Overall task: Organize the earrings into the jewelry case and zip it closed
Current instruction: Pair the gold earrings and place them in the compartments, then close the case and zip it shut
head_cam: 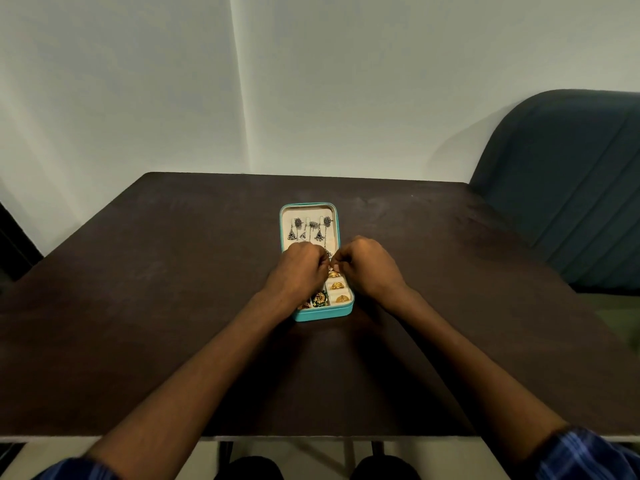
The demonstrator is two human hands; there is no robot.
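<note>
A teal jewelry case [323, 315] lies open in the middle of the dark table, its cream lid half [332, 216] flat on the far side. Several silver drop earrings [310, 230] hang in the lid. Gold earrings [337, 286] sit in the near half's compartments. My left hand [299, 270] and my right hand [367, 266] hover over the case's middle with fingers curled and fingertips nearly meeting. Between them they seem to pinch a small earring [329, 265], mostly hidden by the fingers.
The dark brown table [173, 306] stands against a pale wall. A dark green padded chair [571, 188] stands at the table's far right corner. My knees show under the table's near edge.
</note>
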